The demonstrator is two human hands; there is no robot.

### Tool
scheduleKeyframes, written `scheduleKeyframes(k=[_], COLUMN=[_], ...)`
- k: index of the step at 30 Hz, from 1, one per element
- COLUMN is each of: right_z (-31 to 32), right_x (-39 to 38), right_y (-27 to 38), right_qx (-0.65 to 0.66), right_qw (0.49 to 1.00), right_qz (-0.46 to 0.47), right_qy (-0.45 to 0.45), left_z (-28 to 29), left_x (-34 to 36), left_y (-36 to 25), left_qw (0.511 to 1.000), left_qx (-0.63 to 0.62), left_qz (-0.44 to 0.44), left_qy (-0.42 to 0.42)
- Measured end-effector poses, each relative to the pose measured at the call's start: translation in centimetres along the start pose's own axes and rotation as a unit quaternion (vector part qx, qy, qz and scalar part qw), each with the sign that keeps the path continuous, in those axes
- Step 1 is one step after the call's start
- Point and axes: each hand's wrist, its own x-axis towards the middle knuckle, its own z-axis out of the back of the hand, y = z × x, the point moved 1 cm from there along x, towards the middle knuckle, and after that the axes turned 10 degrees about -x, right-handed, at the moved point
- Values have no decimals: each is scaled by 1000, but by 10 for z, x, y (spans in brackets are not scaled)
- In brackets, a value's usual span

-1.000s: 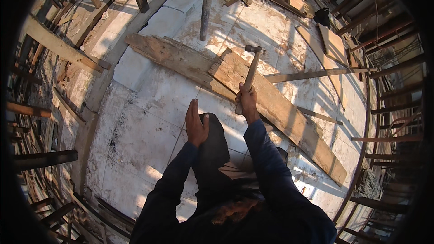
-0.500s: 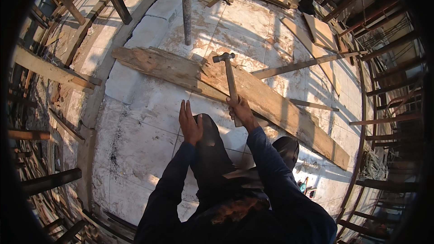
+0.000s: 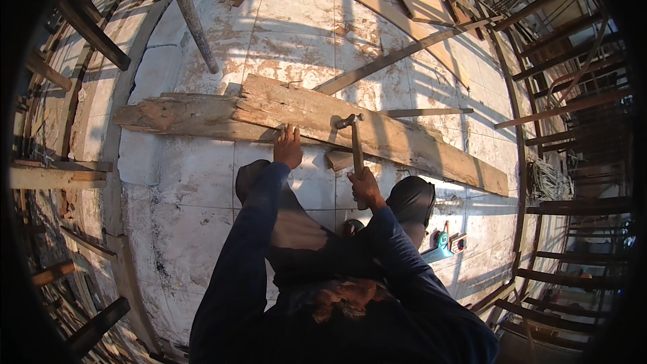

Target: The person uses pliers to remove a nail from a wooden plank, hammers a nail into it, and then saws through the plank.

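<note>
The right hand [image 3: 366, 189], right of the centre of the frame, is closing firmly around the handle of a hammer [image 3: 357, 147]. The head of the hammer is pointing to the top of the frame and is showing over a wide plank [image 3: 418, 143]; whether it is touching the wood, I cannot tell. This plank is lying across the middle of the frame and is running down toward the right. At its left end it is overlapping a second plank [image 3: 182, 118], which is stretching to the left side of the frame. The left hand [image 3: 288, 148], near the centre, is not closing around anything: its fingers are lying extended at the near edge of the planks. How hard they are pressing, I cannot tell.

In my judgement, the person is steadying the wood and is keeping the hammer ready above it. The next move is probably calling for a firm left hand, with the fingers staying well apart from the hammer head.

About writing: the hammer and both planks are showing no letters that I can read. At the lower right of the frame, a small teal object [image 3: 439, 254] is lying on the pale floor [image 3: 192, 229] and is carrying a light mark, but it is too small for reading with certainty. No brand is showing clearly.
</note>
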Motion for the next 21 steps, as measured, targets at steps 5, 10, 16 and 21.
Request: scheduleKeyframes(k=[5, 10, 16, 21], right_z=[13, 7, 18, 50], right_x=[16, 12, 16, 11], right_y=[-6, 9, 0, 4], right_qx=[-222, -227, -202, 22], right_qw=[967, 968, 971, 996], right_qz=[97, 83, 98, 80], right_qy=[-77, -60, -79, 35], left_z=[1, 12, 2, -1], left_x=[8, 10, 23, 33], left_y=[-15, -6, -12, -10], left_qw=[995, 990, 988, 984], left_qx=[47, 75, 97, 86], left_qz=[39, 29, 16, 16], left_qy=[83, 112, 116, 155])
